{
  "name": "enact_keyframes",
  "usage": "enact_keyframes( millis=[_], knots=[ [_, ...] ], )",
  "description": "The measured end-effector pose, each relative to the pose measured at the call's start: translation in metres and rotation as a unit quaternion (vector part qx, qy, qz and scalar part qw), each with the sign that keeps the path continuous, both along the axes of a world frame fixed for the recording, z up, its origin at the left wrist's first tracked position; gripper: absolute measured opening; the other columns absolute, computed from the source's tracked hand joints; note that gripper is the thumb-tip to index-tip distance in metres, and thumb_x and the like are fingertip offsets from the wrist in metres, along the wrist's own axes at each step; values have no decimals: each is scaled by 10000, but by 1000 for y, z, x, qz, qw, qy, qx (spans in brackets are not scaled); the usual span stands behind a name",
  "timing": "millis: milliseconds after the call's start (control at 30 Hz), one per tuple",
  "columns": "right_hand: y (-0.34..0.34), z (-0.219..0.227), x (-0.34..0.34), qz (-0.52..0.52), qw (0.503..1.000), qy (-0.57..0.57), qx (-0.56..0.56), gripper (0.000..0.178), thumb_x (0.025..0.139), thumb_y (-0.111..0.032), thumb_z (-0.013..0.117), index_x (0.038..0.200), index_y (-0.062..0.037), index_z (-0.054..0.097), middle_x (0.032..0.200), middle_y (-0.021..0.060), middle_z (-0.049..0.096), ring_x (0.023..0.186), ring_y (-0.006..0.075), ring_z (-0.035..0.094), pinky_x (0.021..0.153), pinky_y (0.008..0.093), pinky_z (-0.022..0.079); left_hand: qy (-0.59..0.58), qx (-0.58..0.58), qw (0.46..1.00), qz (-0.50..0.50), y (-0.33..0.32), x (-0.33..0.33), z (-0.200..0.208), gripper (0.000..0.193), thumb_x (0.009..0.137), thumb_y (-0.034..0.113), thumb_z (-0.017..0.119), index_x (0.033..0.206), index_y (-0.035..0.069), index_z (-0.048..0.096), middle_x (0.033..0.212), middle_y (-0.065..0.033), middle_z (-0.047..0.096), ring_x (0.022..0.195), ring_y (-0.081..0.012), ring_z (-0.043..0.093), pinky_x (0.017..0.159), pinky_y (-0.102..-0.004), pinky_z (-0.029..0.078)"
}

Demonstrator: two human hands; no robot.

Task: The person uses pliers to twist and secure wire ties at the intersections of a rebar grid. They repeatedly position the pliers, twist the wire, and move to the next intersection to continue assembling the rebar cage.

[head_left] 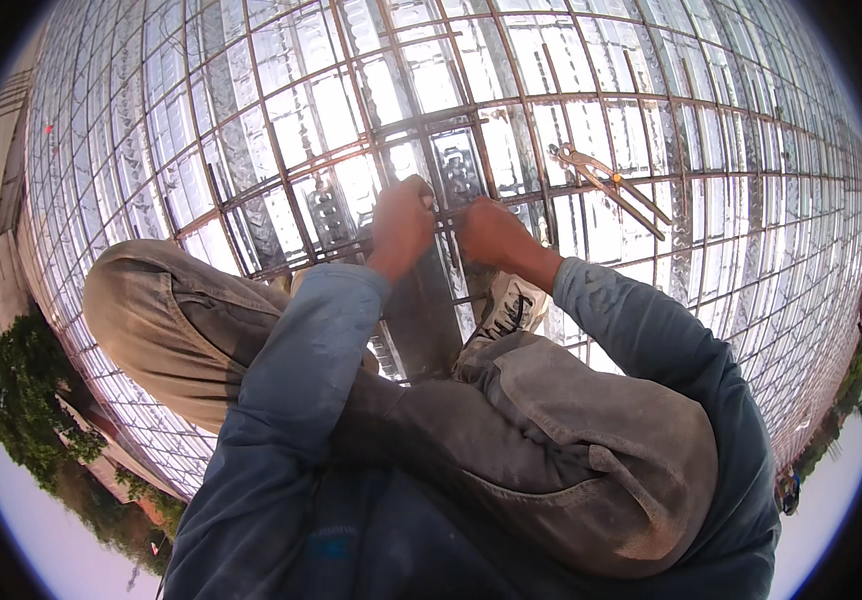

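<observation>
My left hand (401, 226) is closed in a fist over a crossing of rusty steel reinforcing bars (591, 97). Just to its right, a small gap away, my right hand (497, 236) is also closed, low over the same bar grid. Whatever the fingers of either hand pinch is too small or hidden to make out. Farther right, a pair of pincers (581, 158) lies across the bars, its long handles slanting toward the lower right. No hand touches it.
Shiny ribbed metal decking (331, 105) lies under the bar grid. My bent knees (141, 310) and a laced shoe (511, 308) are close around my hands. Trees (36, 390) and a pale concrete edge (6, 190) stand beyond the grid at left.
</observation>
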State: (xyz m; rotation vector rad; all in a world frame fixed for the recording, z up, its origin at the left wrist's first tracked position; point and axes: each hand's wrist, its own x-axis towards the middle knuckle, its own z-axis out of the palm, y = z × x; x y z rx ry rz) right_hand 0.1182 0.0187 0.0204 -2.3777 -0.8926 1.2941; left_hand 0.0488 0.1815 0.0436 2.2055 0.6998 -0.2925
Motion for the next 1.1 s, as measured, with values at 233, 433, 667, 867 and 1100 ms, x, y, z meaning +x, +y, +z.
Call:
enact_keyframes(
  millis=[233, 433, 667, 867, 1100],
  knots=[
    [23, 22, -13, -202, 978, 33, -43, 351, 825, -192, 696, 1038, 86, 699, 1059, 292, 726, 1039, 444, 710, 896, 479, 566, 41, 37, 998, 33, 8, 10, 1, 125, 945, 62, 630, 958, -22, 721, 906, -267, 726, 872, -421, 723, 782, -487, 536],
    [-2, -39, 2, 1, 997, -70, 29, 290, 828, -161, 674, 978, 86, 694, 1051, 293, 718, 1003, 464, 704, 865, 498, 563, 50, -4, 996, -73, 23, 25, -21, 136, 898, 61, 636, 949, -9, 741, 940, -261, 734, 918, -427, 720, 855, -480, 553],
    [13, 18, 10, -168, 985, 38, 15, 200, 801, -117, 642, 885, 54, 700, 942, 309, 701, 967, 486, 689, 837, 522, 554, 125, 35, 974, -187, 27, 33, -9, 167, 841, 138, 736, 942, 8, 766, 987, -258, 733, 972, -415, 719, 899, -457, 576],
    [11, 14, -10, -213, 975, -17, 57, 227, 828, -108, 628, 757, 101, 675, 718, 246, 699, 674, 364, 714, 659, 444, 566, 55, 83, 976, -196, 29, 23, -12, 150, 848, 115, 732, 936, -3, 761, 998, -262, 725, 972, -409, 718, 895, -467, 577],
    [20, 14, -32, -507, 819, 261, 60, 145, 923, -66, 597, 838, 14, 683, 703, 119, 672, 541, 200, 604, 478, 351, 469, 32, 27, 999, -2, 4, 13, -19, 137, 802, 84, 673, 894, 28, 758, 909, -208, 734, 889, -389, 719, 833, -465, 572]
  ],
)
